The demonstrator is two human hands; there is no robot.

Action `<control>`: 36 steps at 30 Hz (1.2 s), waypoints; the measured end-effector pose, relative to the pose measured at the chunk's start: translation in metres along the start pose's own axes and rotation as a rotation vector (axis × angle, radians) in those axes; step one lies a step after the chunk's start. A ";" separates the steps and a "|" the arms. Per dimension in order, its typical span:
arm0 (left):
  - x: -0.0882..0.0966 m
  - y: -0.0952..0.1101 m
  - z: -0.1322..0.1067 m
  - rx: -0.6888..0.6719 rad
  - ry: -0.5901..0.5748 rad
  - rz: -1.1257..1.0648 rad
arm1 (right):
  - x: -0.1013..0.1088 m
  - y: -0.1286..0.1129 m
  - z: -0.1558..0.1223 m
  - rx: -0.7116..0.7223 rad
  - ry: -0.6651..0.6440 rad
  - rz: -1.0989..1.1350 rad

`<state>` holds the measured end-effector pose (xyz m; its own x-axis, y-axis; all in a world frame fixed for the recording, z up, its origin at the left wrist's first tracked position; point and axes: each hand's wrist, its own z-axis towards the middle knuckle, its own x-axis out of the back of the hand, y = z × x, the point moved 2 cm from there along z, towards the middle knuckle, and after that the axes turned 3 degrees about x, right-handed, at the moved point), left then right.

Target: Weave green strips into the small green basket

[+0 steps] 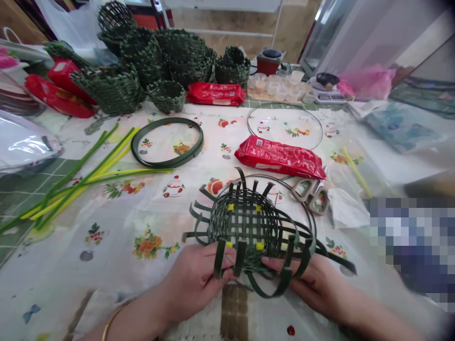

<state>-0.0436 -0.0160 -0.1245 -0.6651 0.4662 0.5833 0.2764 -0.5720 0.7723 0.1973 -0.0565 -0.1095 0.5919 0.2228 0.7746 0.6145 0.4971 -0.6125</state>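
A half-woven dark green basket (245, 222) lies in front of me, its open side facing up and long strip ends sticking out all round. Small yellow pieces mark the corners of its lattice base. My left hand (201, 270) grips the near left rim, thumb and fingers pinched around the upright strips. On the near right side, my right hand (305, 279) holds the rim, with fingers partly hidden beneath the strips. Several loose strip ends curl over that hand. Scissors (314, 195) with grey handles rest just beyond the basket on the right.
Red packet (280, 156) lies behind the basket. A coiled green strip (167, 142) and green and yellow strips (81, 182) are to the left. Finished woven baskets (170, 57) stack at the back beside another red packet (216, 94). Small plastic cups (280, 87) stand at the back right.
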 end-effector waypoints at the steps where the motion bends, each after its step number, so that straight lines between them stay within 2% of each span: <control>1: 0.001 -0.001 0.000 0.004 0.005 -0.009 | 0.001 0.001 0.001 0.033 -0.015 -0.007; 3: 0.004 -0.003 0.000 0.026 0.000 -0.034 | 0.003 0.003 0.002 0.087 -0.046 -0.017; 8: 0.005 -0.009 -0.001 0.047 0.004 -0.082 | 0.000 0.006 0.005 0.026 -0.009 -0.011; 11: 0.004 -0.013 0.000 0.056 0.029 -0.103 | -0.008 0.011 0.004 0.002 0.057 -0.029; 13: 0.003 -0.014 0.000 0.036 0.064 -0.122 | -0.012 0.015 0.003 0.037 0.120 -0.047; 15: 0.004 -0.013 0.000 0.012 0.147 -0.124 | -0.014 0.017 0.002 0.092 0.174 -0.050; 17: 0.007 -0.012 -0.001 0.011 0.295 -0.100 | -0.014 0.018 0.002 0.085 0.221 -0.039; 19: 0.011 -0.011 -0.003 0.048 0.455 -0.083 | -0.013 0.019 0.002 -0.001 0.255 -0.007; 21: 0.013 -0.012 -0.004 0.119 0.527 -0.096 | -0.012 0.018 0.003 -0.131 0.275 0.092; 23: 0.013 -0.012 -0.004 0.209 0.491 -0.128 | -0.012 0.018 0.004 -0.229 0.303 0.235; 25: 0.011 -0.012 -0.002 0.302 0.380 -0.195 | -0.011 0.016 0.006 -0.275 0.348 0.328; 28: 0.007 -0.004 0.002 0.364 0.234 -0.318 | -0.010 0.011 0.008 -0.277 0.407 0.333; 31: 0.003 0.014 0.009 0.424 0.142 -0.411 | -0.007 0.004 0.010 -0.263 0.436 0.289; 34: -0.002 0.035 0.015 0.645 0.047 -0.730 | -0.004 -0.009 0.011 -0.233 0.443 0.198; 36: -0.007 0.049 0.018 0.712 -0.017 -0.982 | -0.002 -0.019 0.013 -0.206 0.435 0.111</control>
<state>-0.0131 -0.0351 -0.0865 -0.7979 0.5050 -0.3291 -0.0173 0.5266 0.8500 0.1773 -0.0557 -0.0972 0.7954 -0.1280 0.5924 0.6000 0.3045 -0.7398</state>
